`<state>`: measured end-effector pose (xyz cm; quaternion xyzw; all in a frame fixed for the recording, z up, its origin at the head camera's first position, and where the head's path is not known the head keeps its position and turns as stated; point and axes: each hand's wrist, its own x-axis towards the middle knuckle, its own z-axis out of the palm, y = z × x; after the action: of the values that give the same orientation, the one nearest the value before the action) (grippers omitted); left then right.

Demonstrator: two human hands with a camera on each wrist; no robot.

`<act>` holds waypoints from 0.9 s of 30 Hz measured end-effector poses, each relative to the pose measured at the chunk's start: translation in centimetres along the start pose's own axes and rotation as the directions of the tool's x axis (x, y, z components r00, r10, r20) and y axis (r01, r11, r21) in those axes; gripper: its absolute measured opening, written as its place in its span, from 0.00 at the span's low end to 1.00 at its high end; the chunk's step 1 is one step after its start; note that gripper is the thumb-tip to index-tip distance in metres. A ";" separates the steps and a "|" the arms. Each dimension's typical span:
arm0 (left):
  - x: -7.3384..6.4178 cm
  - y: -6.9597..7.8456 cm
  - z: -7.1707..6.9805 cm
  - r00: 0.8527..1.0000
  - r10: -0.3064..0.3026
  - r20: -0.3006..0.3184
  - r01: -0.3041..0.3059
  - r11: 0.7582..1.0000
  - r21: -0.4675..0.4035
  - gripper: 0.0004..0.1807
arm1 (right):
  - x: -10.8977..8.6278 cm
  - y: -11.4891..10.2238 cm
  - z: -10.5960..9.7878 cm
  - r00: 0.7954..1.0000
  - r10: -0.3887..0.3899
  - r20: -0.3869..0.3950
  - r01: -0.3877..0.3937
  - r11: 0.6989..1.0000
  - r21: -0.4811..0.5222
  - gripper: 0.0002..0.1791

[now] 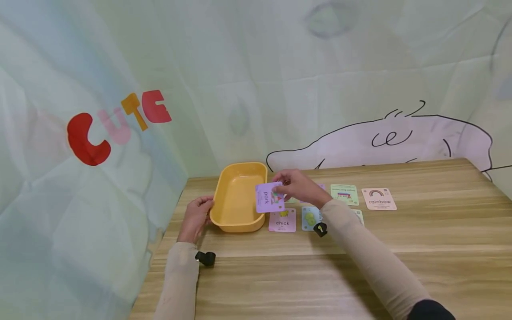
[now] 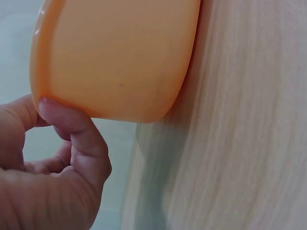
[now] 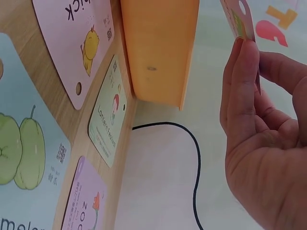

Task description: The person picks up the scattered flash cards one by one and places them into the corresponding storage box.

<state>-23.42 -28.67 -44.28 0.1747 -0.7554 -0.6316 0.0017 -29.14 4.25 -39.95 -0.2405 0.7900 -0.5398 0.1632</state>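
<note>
The wooden table [image 1: 400, 275] carries a yellow plastic tub [image 1: 238, 195] near its left edge, with flashcards laid flat to the tub's right. The left hand [image 1: 196, 218] rests against the tub's near left corner, its fingers curled loosely and one fingertip touching the rim; the contact looks light, so a knock from the other side could slide the tub toward the table's edge. The right hand [image 1: 300, 186] pinches the purple "park" card [image 1: 269, 197] between thumb and fingertips at one edge, holding it upright above the tub's right rim, partly over the basin. Held only by an edge, the card could pivot or slip and, being above the rim, land outside the tub. The right forearm crosses low over the "chick" card [image 1: 282, 220] and its neighbours, and the sleeve could drag them. The "rainbow" card [image 1: 378, 198] lies well apart.
</note>
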 end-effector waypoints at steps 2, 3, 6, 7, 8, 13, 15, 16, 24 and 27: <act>0.0 0.0 0.0 1.000 0.002 -0.001 -0.002 1.000 0.002 0.19 | 0.1 0.0 0.2 1.000 -0.007 0.003 0.007 1.000 -0.001 0.10; 0.0 0.0 0.0 1.000 0.002 -0.003 -0.002 1.000 0.002 0.19 | 0.2 0.0 0.3 1.000 -0.006 0.004 0.006 1.000 0.002 0.10; -0.1 0.1 0.0 1.000 0.002 -0.007 -0.002 1.000 0.007 0.19 | 0.6 0.1 0.6 1.000 -0.004 0.002 0.004 1.000 0.008 0.10; -0.1 0.1 0.0 1.000 0.002 -0.007 -0.002 1.000 0.008 0.19 | 0.7 0.1 0.7 1.000 -0.004 0.001 0.004 1.000 0.010 0.10; -0.1 0.2 0.0 1.000 0.000 -0.007 0.000 1.000 0.008 0.18 | 0.8 0.0 0.9 1.000 -0.003 0.000 0.003 1.000 0.012 0.09; -0.2 0.2 0.0 1.000 -0.007 -0.004 0.008 1.000 0.012 0.19 | 1.2 -0.1 1.4 1.000 -0.003 -0.009 0.004 1.000 0.019 0.10; -0.2 0.1 0.0 1.000 -0.009 -0.003 0.009 1.000 0.011 0.19 | 1.4 0.0 1.6 1.000 -0.001 -0.014 0.001 1.000 0.019 0.10; -0.2 0.1 0.0 1.000 -0.010 -0.003 0.010 1.000 0.012 0.18 | 1.4 0.0 1.7 1.000 0.000 -0.015 0.000 1.000 0.018 0.10; 0.0 0.2 -0.1 1.000 -0.014 0.001 0.014 1.000 0.010 0.18 | 1.8 -0.3 2.3 1.000 -0.005 -0.017 0.005 1.000 0.013 0.11; -0.1 0.2 -0.1 1.000 -0.010 0.004 0.010 1.000 0.007 0.18 | 2.1 -0.2 2.6 1.000 -0.005 -0.012 0.006 1.000 0.014 0.11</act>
<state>-23.38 -28.71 -44.09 0.1774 -0.7567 -0.6292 -0.0035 -29.46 0.99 -40.67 -0.2383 0.7864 -0.5473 0.1588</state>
